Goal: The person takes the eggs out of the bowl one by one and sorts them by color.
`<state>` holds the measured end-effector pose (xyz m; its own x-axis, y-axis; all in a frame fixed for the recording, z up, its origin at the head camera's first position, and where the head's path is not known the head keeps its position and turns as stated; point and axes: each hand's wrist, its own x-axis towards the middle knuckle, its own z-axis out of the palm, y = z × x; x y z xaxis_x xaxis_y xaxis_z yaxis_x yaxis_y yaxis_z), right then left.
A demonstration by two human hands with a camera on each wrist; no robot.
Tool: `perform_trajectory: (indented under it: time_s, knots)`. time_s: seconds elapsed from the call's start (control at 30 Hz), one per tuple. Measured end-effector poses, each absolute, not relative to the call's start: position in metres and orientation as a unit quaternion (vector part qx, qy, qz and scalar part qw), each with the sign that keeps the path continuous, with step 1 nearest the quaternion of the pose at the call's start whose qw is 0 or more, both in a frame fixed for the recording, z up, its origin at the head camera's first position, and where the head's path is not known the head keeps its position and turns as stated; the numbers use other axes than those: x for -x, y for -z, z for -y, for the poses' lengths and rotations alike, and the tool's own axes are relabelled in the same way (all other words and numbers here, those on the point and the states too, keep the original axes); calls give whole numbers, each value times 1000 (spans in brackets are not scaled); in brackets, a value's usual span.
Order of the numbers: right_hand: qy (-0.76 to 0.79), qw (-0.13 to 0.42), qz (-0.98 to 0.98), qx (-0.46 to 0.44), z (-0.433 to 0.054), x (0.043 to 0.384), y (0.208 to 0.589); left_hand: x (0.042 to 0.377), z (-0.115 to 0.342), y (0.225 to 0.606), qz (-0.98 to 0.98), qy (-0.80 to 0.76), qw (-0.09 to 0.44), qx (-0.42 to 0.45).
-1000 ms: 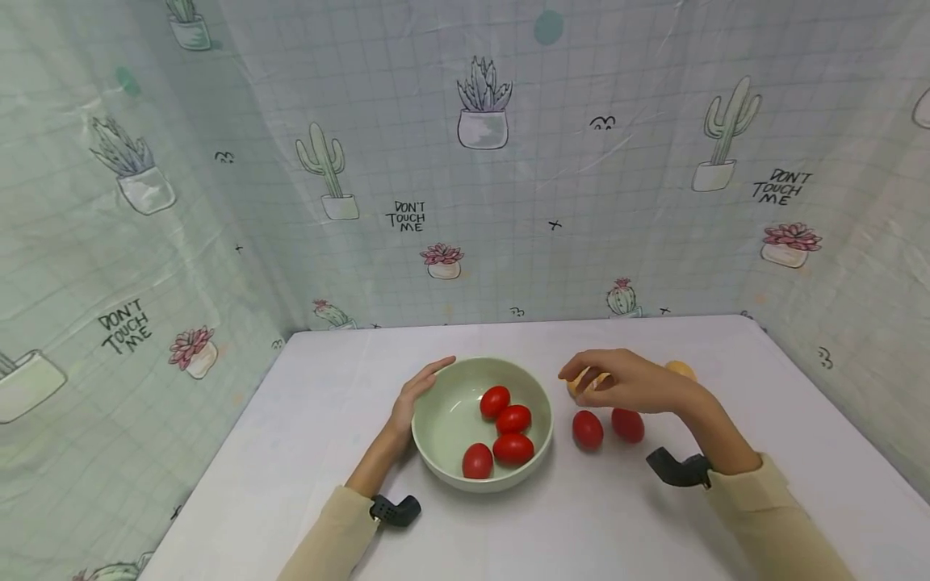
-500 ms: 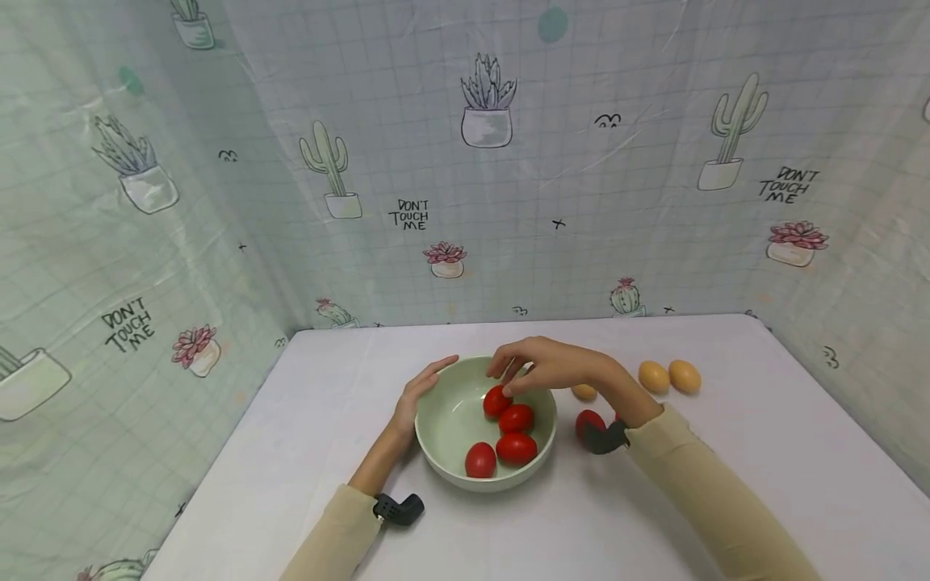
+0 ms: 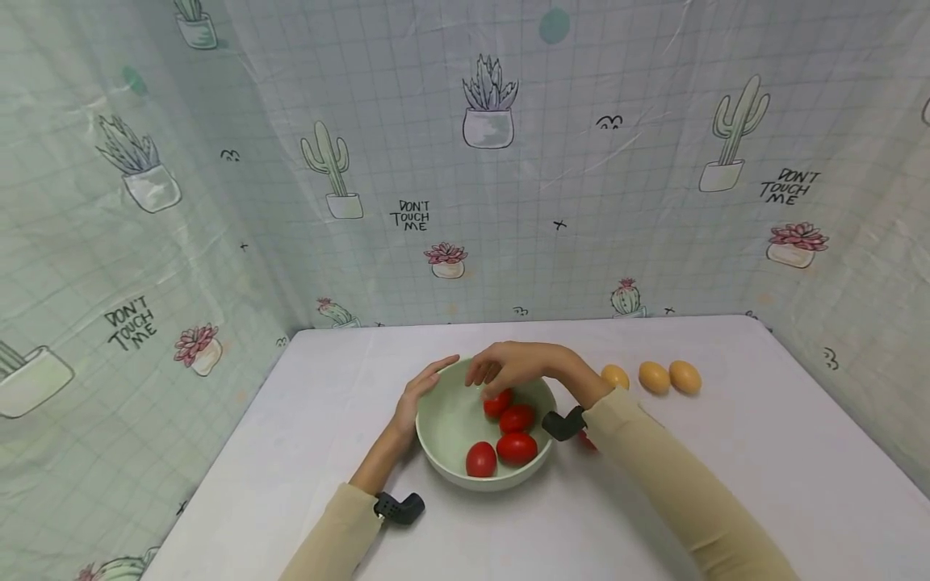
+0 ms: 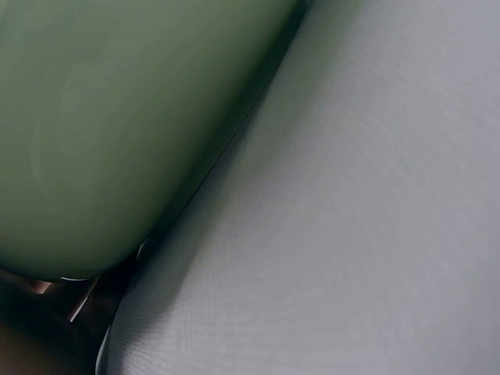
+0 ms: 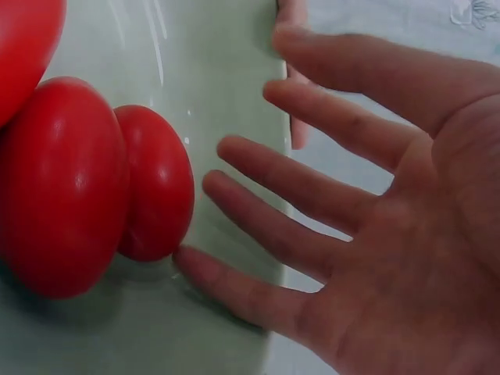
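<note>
A pale green bowl (image 3: 454, 428) stands on the white table and holds several red egg-shaped pieces (image 3: 517, 449). My left hand (image 3: 412, 401) rests against the bowl's left side, its fingers extended along the rim. In the left wrist view the bowl's outer wall (image 4: 117, 141) fills the upper left, and only a dark part of that hand shows. My right hand (image 3: 508, 365) hovers over the far side of the bowl, just above a red piece (image 3: 498, 403). The right wrist view shows this hand's fingers (image 5: 289, 191) spread beside the red pieces (image 5: 70, 187), holding nothing.
Yellow egg-shaped pieces (image 3: 654, 377) lie on the table right of the bowl. Another red piece (image 3: 587, 440) shows partly beneath my right forearm. A cloth printed with cacti (image 3: 508, 202) hangs behind the table (image 3: 349, 387) and along its sides.
My right hand has moved left from above the yellow pieces to above the bowl, then a little farther left. The left hand and the pieces in the bowl have stayed put.
</note>
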<state>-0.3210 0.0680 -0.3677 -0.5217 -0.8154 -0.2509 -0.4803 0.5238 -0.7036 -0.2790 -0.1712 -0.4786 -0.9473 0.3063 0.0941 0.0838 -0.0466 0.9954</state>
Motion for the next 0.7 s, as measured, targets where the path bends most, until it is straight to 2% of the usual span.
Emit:
perform_trajectory:
  time_s: [0.33, 0.7]
  knots:
    - [267, 349, -825, 355, -61, 321, 375, 278, 170, 478, -694, -702, 81, -138]
    - [246, 356, -836, 336, -51, 324, 380, 277, 171, 476, -694, -699, 83, -151]
